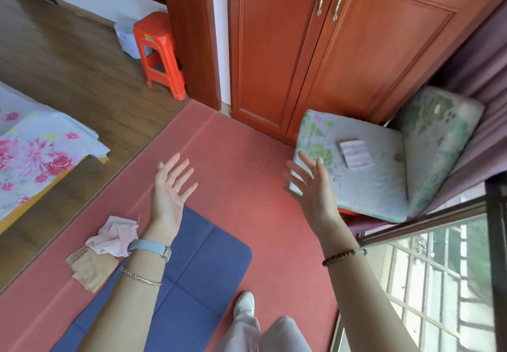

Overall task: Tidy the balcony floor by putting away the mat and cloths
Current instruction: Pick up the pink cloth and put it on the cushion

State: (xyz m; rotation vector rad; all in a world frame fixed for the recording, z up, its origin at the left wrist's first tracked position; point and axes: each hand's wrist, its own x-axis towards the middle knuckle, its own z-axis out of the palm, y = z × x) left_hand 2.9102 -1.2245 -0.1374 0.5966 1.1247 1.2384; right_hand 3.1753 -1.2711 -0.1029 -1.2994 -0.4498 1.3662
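Observation:
A blue mat (197,264) lies flat on the red balcony floor (241,181), under my left forearm. At its left edge sit a crumpled pink cloth (111,237) and a tan cloth (92,268), touching each other. A small folded striped cloth (356,154) rests on the floral chair cushion (367,187) at the right. My left hand (171,187) hovers over the mat's far end, fingers spread, holding nothing. Just left of the cushion's near corner, my right hand (311,187) is raised, open and empty.
A wooden cabinet (329,49) with two shut doors stands behind the cushioned chair. A red plastic stool (160,52) stands on the wooden floor beyond the doorway. A bed with a floral sheet (33,154) is at the left. A window with bars (439,283) is at the right. My white shoe (244,303) rests by the mat's edge.

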